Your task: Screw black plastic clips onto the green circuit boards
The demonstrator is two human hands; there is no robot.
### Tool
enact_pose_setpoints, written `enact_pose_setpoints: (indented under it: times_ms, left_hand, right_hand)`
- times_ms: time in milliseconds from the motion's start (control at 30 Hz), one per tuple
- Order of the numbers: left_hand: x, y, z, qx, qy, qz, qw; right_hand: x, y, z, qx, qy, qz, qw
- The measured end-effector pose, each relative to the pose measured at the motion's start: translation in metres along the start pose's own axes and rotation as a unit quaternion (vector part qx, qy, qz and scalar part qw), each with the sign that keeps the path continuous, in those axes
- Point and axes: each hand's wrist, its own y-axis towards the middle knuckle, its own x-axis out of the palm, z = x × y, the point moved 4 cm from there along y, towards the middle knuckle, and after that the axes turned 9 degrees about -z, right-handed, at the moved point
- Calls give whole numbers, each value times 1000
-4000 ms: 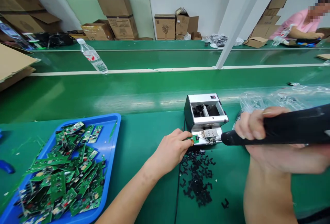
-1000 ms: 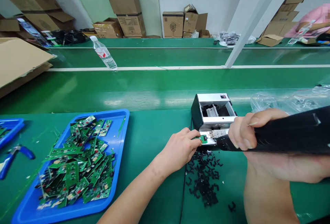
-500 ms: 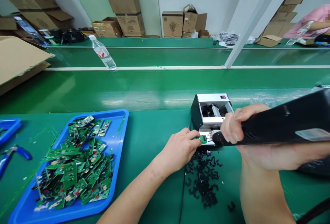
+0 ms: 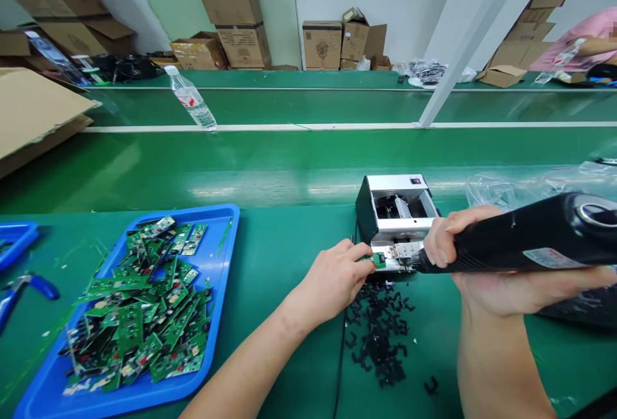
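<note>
On the green tabletop [image 4: 274, 265], a screw feeder [image 4: 395, 181] stands at 4 o'clock. The right hand [image 4: 501, 290] grips a black electric screwdriver [image 4: 511, 239], its tip shifted toward 3 o'clock since half a second ago, baring the metal block [image 4: 405, 250] and seemingly clear of the green circuit board [image 4: 380, 260], which the left hand [image 4: 337, 271] still pinches at the feeder's 6 o'clock edge.

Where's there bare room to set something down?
Green tabletop lies bare between the loaded blue plastic tray and black-and-silver boxy machine, beyond the left forearm. Small black pieces crowd the machine's near side; clear plastic bagging crowds its right.
</note>
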Motion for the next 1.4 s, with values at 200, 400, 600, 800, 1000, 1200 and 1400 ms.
enact_pose_setpoints:
  times_ms: [200,400,600,800,1000,1200,1400]
  left_hand:
    - [1,0,0,1,-5,-3,1000]
    - [2,1,1,2,4,1,1000]
    - [1,0,0,4,2,1,1000]
    - [1,0,1,6,8,-1,1000]
    - [2,0,0,6,15,-4,1000]
    - [3,1,0,4,10,3,1000]
    - [3,1,0,8,8,3,1000]
  right_hand:
    - [8,1,-11,40,21,-1,999]
    - [14,1,-27,-3,81,-11,997]
    - [31,16,-32,-14,112,-45,993]
    - [39,26,-26,35,86,5,996]
    - [44,26,-16,37,111,-21,993]
    - [45,24,-12,32,126,-23,991]
    - [44,23,-10,26,130,-39,990]
